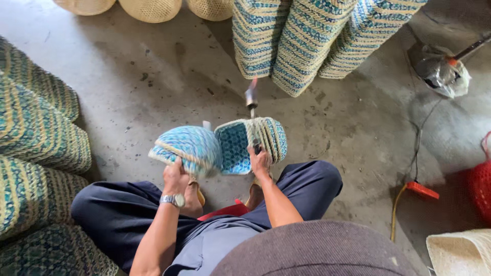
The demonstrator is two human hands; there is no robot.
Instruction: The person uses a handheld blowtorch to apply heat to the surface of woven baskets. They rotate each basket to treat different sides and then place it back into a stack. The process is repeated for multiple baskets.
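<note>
Seated person, viewed from above; dark cap brim at the bottom edge, navy trousers, knees spread over a concrete floor (pixel 153 76). A red stool (pixel 225 210) shows between the legs.

Left hand (pixel 175 179), wristwatch on the wrist, fingers curled and pinching the lower rim of a blue-and-white woven basket (pixel 190 148), held bottom-up above the knees. Right hand (pixel 260 161), fingers closed around the handle of a small torch-like tool (pixel 251 99), its metal nozzle pointing away from the body; blurred, so detail is unclear. This hand also sits against a second blue woven basket (pixel 250 143), mouth turned toward the first, the two touching side by side.

Left of the person: stacked green-and-tan woven baskets (pixel 36 138). Right: an orange cable and plug (pixel 417 191), a red mesh item (pixel 481 184), a pale woven hat brim (pixel 460 250).

Farther off: a leaning stack of blue-striped baskets (pixel 307 41), plain straw baskets (pixel 151 7) at the top edge, a crumpled plastic bag (pixel 444 74).
</note>
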